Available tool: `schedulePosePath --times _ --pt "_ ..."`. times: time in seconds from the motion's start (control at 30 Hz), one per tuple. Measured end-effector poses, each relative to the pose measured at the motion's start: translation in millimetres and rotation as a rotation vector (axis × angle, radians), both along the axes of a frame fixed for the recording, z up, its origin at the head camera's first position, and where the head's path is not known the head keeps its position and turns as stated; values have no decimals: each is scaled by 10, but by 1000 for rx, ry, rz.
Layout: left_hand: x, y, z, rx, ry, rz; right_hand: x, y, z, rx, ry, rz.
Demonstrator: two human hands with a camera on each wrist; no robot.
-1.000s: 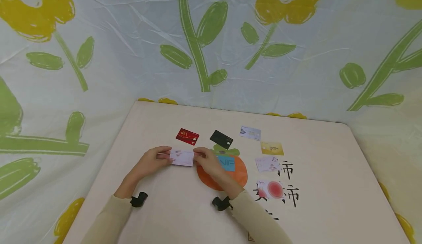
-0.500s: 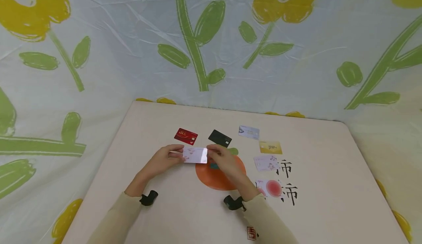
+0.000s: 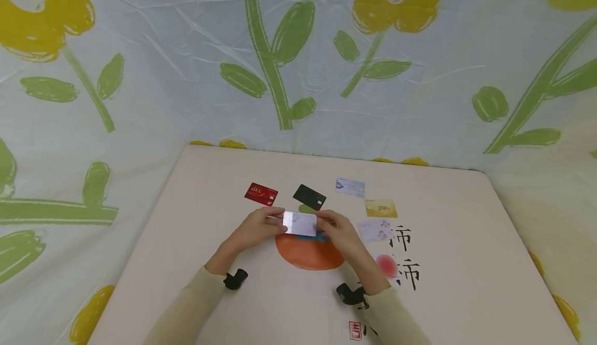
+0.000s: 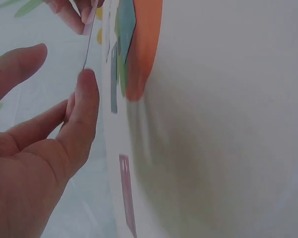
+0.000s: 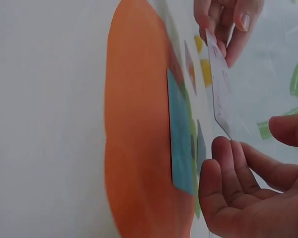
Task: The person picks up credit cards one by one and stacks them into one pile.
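Observation:
A plastic card (image 3: 300,224), whitish with a faint pink pattern, is held level by both hands above the orange fruit print (image 3: 310,257). My left hand (image 3: 254,227) pinches its left end, and my right hand (image 3: 342,233) has the right end between thumb and fingers. Light glares off the card's left part. In the right wrist view the card (image 5: 218,89) stands tilted, raised over the table. Just beneath it lies a blue card (image 5: 181,134), partly covered by the held card in the head view.
Further back on the pale table (image 3: 224,303) lie a red VIP card (image 3: 261,193), a black card (image 3: 310,197) and a silver card (image 3: 350,187). At the right are a gold card (image 3: 381,208), a pink-flowered card (image 3: 374,230) and a red-circle card (image 3: 386,266). A flowered cloth (image 3: 186,101) hangs behind.
Both hands have carried the card to the right, from in front of the red card to over the orange print and blue card. The cards on the table have stayed put.

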State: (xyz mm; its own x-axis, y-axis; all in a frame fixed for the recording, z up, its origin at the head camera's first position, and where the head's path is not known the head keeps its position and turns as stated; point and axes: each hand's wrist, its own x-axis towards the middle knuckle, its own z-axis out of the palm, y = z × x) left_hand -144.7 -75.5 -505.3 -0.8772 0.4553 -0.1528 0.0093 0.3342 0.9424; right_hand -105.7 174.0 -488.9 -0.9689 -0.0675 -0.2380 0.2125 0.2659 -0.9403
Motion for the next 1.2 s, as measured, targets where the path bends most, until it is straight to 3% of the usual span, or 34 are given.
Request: schedulePosePath --times 0.23,0.4,0.67,1.2 --pt "11 236 -6 -26 60 -66 18 189 -29 -1 -15 -18" --pt "5 338 -46 -66 95 -98 12 258 -10 54 -30 -37" --pt "10 415 -44 -130 81 -100 7 294 -63 91 -62 -32" --pt "-24 465 -77 -213 66 -121 -14 272 -143 183 -22 23"
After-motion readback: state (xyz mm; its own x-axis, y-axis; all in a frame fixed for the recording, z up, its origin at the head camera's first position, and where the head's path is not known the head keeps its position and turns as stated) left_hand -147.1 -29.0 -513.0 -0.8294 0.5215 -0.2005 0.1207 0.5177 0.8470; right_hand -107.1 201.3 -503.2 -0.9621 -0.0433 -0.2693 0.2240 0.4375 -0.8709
